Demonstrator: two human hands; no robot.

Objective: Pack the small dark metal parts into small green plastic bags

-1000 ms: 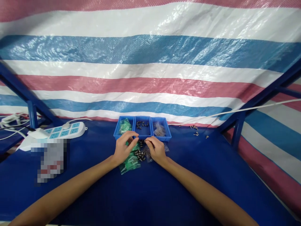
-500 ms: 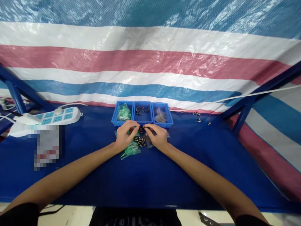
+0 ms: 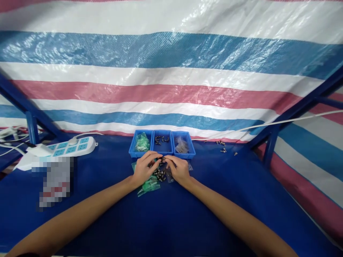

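Striped tarp (image 3: 171,89) is hanging behind a blue tabletop (image 3: 171,221). Left hand (image 3: 143,169) and right hand (image 3: 179,169) are meeting fingertip to fingertip near the far edge, both curled and pinching at a tiny dark part (image 3: 162,159); too small to tell which hand is really gripping it. Small dark metal parts (image 3: 159,174) are lying loose between the hands, on green packets (image 3: 148,185). Three blue trays (image 3: 162,154) are sitting just beyond; middle tray is holding only a few dark parts (image 3: 160,140), so sorting looks early, most of the pile left. Power strip (image 3: 72,145) is lying toward the left edge, stray parts (image 3: 222,146) toward the far right
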